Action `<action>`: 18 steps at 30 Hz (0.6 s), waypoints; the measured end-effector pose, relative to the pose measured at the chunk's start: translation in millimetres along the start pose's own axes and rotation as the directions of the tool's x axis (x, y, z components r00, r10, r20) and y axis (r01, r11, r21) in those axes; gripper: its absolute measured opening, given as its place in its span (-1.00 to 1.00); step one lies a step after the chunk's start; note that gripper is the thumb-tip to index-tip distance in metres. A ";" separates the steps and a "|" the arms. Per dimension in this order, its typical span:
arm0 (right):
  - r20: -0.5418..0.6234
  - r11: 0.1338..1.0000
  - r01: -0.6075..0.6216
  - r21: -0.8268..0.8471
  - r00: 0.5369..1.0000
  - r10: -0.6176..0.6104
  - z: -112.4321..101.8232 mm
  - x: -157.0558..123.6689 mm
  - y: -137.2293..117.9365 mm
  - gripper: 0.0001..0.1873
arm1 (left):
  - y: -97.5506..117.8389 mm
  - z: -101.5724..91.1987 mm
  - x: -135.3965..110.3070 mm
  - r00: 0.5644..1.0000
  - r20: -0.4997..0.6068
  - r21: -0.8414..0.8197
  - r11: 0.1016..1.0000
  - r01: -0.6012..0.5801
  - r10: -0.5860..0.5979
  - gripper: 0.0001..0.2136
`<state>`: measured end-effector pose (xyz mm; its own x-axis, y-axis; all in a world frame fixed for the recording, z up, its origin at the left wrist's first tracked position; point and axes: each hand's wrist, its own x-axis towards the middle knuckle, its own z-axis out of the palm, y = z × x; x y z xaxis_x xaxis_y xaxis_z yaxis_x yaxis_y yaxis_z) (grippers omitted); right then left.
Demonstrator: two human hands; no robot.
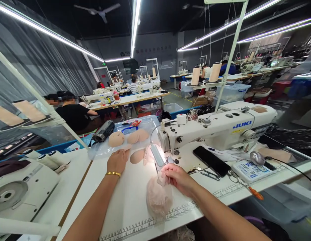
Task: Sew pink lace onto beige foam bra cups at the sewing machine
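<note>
My right hand (177,177) is closed on a pale pink lace piece (158,195) just in front of the needle of a white JUKI sewing machine (221,129). My left hand (118,160) reaches forward with fingers stretched out. It touches a beige foam cup (137,156) lying on the white table (125,204). More beige cups (116,138) sit in a clear plastic tray (102,151) just beyond that hand. A gold bangle (113,173) rings my left wrist.
A black phone (211,160), scissors (207,173) and a control panel (249,170) lie right of the needle. A second white machine (22,187) stands at the left. Thread cones (195,75) stand on a rack. Other people sit at sewing tables (135,98) behind.
</note>
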<state>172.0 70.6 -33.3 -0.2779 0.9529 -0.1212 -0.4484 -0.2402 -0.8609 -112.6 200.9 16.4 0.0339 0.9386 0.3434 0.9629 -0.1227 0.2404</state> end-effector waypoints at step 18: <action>0.078 0.925 0.182 -0.335 0.983 -0.166 12.8 -26.4 -22.4 -0.64 | 86.5 -53.4 -129.4 0.802 0.499 -0.491 0.870 -0.050 0.328 -0.80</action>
<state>178.5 48.4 -4.5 -0.2654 0.9621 0.0621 -0.1810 0.0135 -0.9834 -48.0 51.7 41.3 0.4768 0.8735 -0.0989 0.7043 -0.3122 0.6376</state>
